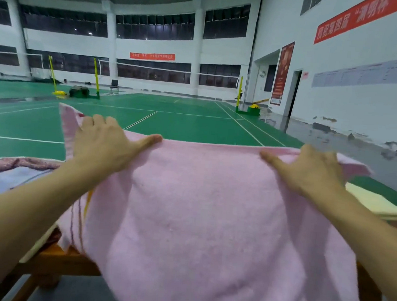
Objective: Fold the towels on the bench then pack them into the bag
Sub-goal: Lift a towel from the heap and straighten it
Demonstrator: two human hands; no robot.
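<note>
A: Pink terry fills the near view. The pink towel (210, 223) hangs down over the front of the wooden bench (63, 261), its lower hem loose below the seat.

B: And who has hold of it?

A: Both hands, up at the top edge. The left hand (104, 142) grips it, thumb laid along the hem and fingers curled over the far side. The right hand (311, 167) grips it the same way, well apart from the left, so the edge is stretched between them.

B: So what could go wrong?

A: The outer corners. Past each hand a flap sticks out, and the left one stands up loosely. If the fold goes ahead like that, I'd expect crooked corners and a lopsided stack. The hanging part could also drag on the bench edge and pull the cloth askew.

B: Anything else close by?

A: To the left lies a heap of cloth (10, 172), mauve and pale blue, unfolded as far as I can tell. The towel could catch on it. To the right, a folded yellow towel (377, 204) rests on the bench, near enough that a wide sweep of the right arm might knock it.

B: And the bag?

A: I cannot see one. Beyond the bench there is only the green court floor (183, 125) and a net (166, 72) farther back.
</note>
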